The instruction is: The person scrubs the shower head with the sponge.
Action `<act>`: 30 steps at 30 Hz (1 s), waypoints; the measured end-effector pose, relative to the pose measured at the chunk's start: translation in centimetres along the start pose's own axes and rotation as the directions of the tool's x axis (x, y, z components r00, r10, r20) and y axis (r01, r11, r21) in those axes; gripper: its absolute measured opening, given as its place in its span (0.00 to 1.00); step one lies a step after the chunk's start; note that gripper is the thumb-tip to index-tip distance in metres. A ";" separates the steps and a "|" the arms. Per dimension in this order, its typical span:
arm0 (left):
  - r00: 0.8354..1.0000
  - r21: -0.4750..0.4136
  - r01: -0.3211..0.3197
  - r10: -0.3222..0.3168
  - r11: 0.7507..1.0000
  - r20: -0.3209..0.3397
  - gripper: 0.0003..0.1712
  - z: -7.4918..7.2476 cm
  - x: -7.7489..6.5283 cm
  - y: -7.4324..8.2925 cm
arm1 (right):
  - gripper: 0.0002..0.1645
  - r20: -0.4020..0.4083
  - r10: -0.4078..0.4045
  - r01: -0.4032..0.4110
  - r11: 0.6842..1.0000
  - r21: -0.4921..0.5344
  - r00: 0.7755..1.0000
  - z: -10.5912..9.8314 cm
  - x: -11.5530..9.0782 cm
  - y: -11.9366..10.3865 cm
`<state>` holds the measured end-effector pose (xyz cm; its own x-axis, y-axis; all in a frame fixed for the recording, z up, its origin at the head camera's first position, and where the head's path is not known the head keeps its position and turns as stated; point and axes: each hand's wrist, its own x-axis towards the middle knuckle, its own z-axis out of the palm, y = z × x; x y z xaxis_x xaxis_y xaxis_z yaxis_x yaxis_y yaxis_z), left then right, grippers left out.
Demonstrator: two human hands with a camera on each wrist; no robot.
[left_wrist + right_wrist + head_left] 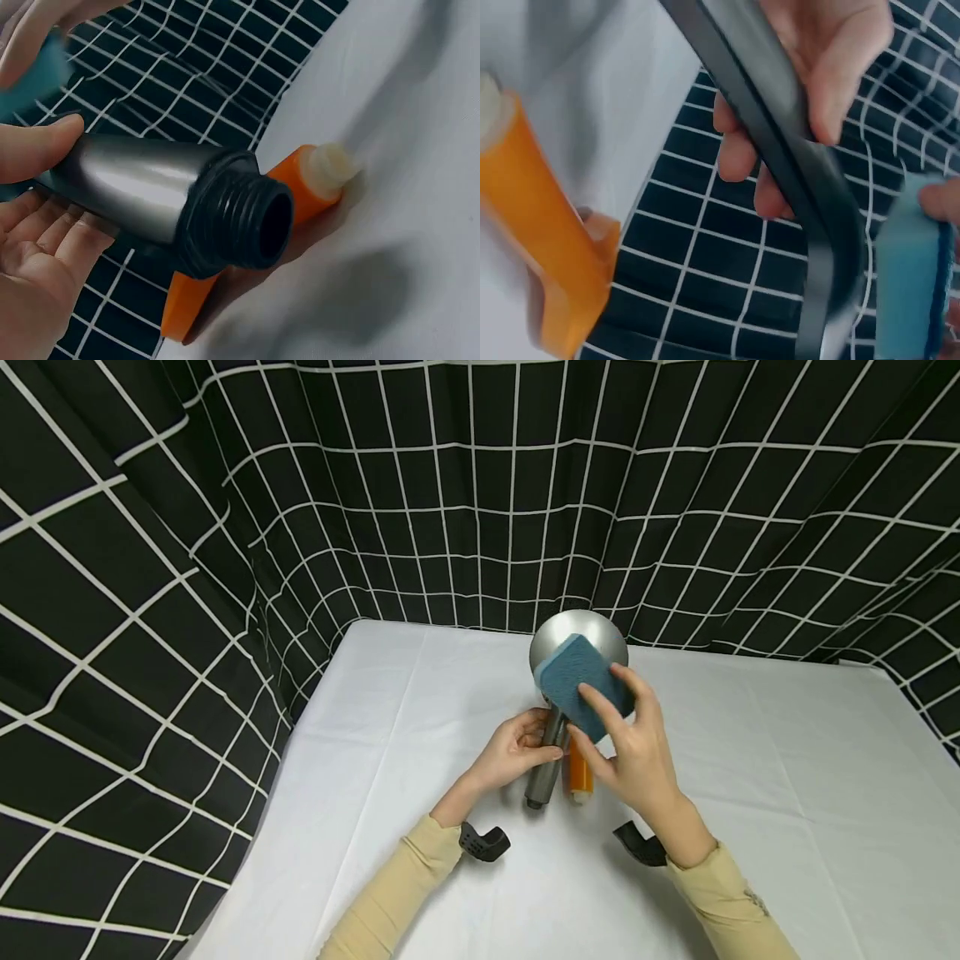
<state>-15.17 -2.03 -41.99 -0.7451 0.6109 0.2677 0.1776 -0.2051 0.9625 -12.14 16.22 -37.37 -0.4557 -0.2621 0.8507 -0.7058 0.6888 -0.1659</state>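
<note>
A handheld shower head [542,783] with a round silver head and a dark grey handle is tilted over the table. My left hand [513,756] grips its handle between thumb and fingers. The open threaded end of the handle [262,225] faces the left wrist camera. My right hand [637,756] holds a blue sponge [573,677] by its edges, and it overlaps the silver head in the head view. In the right wrist view, the sponge [907,270] shows a light side and a darker blue layer.
Just right of the handle lies an orange tube-shaped thing [581,772] with a pale end, on the white tablecloth [420,693]. A black curtain with white grid lines [487,485] hangs behind the table and along its sides.
</note>
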 end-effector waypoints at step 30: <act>1.000 0.164 0.019 -0.017 0.986 -0.015 0.24 0.5 -0.4 1.6 | 0.25 -0.080 0.146 -0.152 0.986 -0.073 0.986 1.6 5.3 3.0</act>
<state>-14.27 -2.21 -40.51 -0.7573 0.6029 0.2510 0.2667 -0.0653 0.9616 -17.59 15.84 -34.15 -0.5092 -0.1038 0.8544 -0.5869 0.7680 -0.2565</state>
